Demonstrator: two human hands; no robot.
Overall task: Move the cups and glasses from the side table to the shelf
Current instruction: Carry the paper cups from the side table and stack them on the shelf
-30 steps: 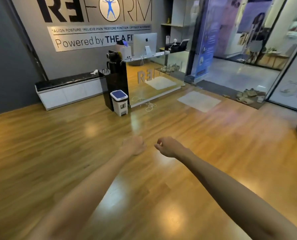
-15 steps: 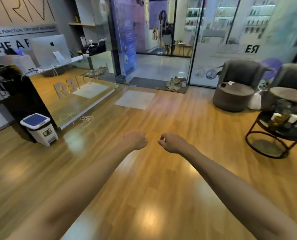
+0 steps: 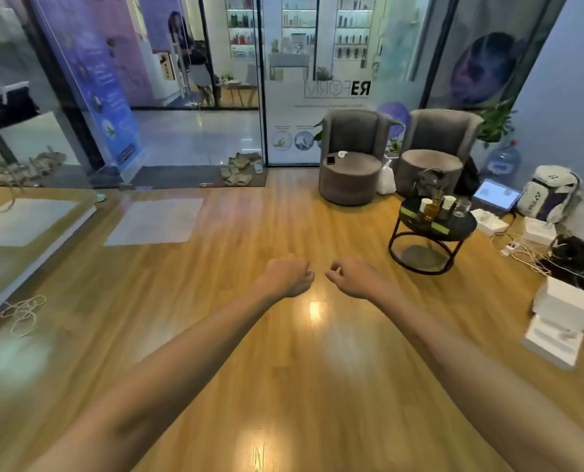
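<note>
A round black side table (image 3: 462, 227) stands on the wood floor at the right, in front of two armchairs. On it sit a white paper cup (image 3: 425, 204), an amber glass (image 3: 431, 210), a second white cup (image 3: 449, 201) and a clear glass (image 3: 462, 208). Both my arms stretch forward over the floor. My left hand (image 3: 288, 275) and my right hand (image 3: 353, 277) hang side by side with curled fingers, holding nothing, well short and left of the table. No shelf for the cups shows in this view.
Two grey armchairs (image 3: 351, 158) (image 3: 433, 155) back onto a glass wall. Right of the table lie a laptop (image 3: 496, 194), a white backpack (image 3: 549, 194), tangled cables (image 3: 522, 250) and stacked white boxes (image 3: 561, 311). The reception counter's edge (image 3: 28, 233) is at the left.
The view has swung right, away from the reception desk, bringing the armchairs and side table further into view. Both hands keep their curled pose in front of me.
</note>
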